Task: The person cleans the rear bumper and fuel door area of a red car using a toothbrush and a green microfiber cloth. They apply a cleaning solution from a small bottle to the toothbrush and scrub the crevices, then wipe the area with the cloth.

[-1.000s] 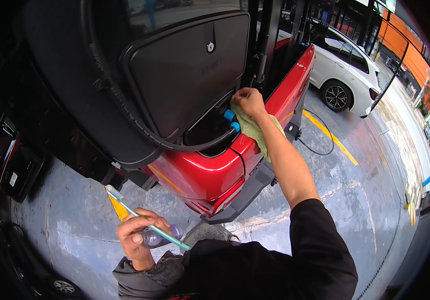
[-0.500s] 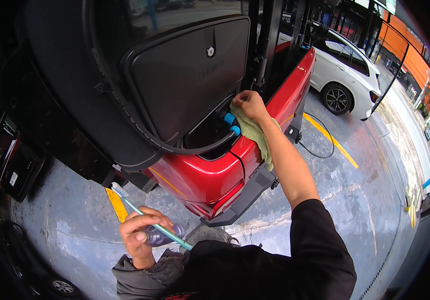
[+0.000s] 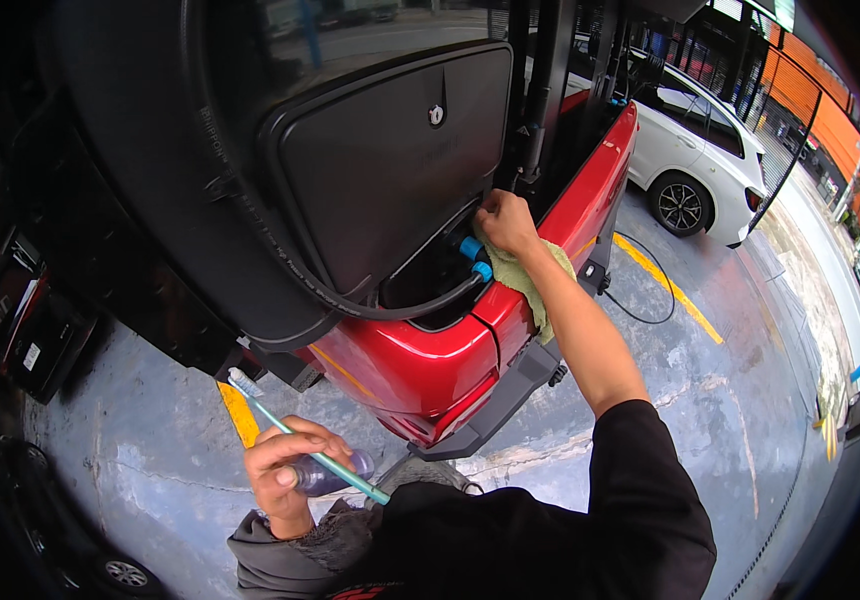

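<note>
left hand (image 3: 285, 470): fingers clamped on toothbrush (image 3: 300, 447), small bottle (image 3: 330, 475) | right hand (image 3: 505, 222): fingers curled on green cloth (image 3: 535, 280)

Place: car-wash or garage forecourt | red vehicle (image 3: 420, 365), white car (image 3: 695, 160), painted concrete floor (image 3: 710, 400)

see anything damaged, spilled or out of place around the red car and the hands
Nothing stands out. The raised hatch looks whole, and the red car shows no dents or spills. The right hand presses a yellow-green cloth at the opening's edge; the left hand grips a toothbrush and a small bottle.
</note>
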The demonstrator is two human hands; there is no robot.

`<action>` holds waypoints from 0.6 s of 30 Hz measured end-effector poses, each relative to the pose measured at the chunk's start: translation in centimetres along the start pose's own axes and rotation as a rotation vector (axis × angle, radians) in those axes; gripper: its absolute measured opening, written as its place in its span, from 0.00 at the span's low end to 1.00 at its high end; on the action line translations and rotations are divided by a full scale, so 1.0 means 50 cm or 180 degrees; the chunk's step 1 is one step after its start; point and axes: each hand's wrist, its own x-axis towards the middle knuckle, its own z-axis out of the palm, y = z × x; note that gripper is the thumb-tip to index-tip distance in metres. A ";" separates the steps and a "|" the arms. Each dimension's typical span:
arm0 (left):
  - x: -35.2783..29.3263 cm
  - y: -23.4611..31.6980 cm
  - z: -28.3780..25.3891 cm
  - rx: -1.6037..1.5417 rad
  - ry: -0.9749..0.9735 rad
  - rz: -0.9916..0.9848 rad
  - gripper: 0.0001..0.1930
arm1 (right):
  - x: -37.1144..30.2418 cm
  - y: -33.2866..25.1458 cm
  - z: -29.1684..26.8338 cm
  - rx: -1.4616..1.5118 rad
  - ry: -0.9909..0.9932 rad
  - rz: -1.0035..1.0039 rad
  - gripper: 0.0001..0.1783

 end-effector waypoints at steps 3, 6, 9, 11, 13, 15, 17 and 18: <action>0.003 0.005 -0.001 -0.0085 0.0142 -0.0207 0.26 | -0.022 0.010 0.005 -0.0926 0.0629 -0.1417 0.12; 0.006 0.001 -0.007 -0.0111 0.0128 -0.0169 0.26 | -0.020 0.001 -0.003 -0.0478 0.0361 -0.0747 0.11; 0.003 0.005 0.000 -0.0079 0.0207 -0.0185 0.25 | -0.002 -0.003 -0.020 0.0222 0.0015 0.0209 0.11; 0.006 -0.003 -0.002 -0.0108 0.0166 -0.0176 0.26 | 0.006 0.006 -0.015 0.0641 -0.0009 0.0678 0.12; 0.004 -0.007 -0.003 -0.0128 0.0157 -0.0207 0.26 | -0.009 -0.002 0.002 0.0377 0.0280 0.0600 0.13; 0.005 -0.006 -0.001 -0.0155 0.0154 -0.0255 0.26 | -0.027 -0.024 0.008 0.0035 0.0491 0.0371 0.13; 0.005 -0.007 0.000 -0.0184 0.0148 -0.0231 0.26 | -0.047 -0.044 -0.001 0.0001 0.0328 0.0112 0.14; 0.006 -0.008 0.001 -0.0198 0.0146 -0.0219 0.26 | -0.052 -0.042 -0.005 -0.0045 0.0254 -0.0063 0.14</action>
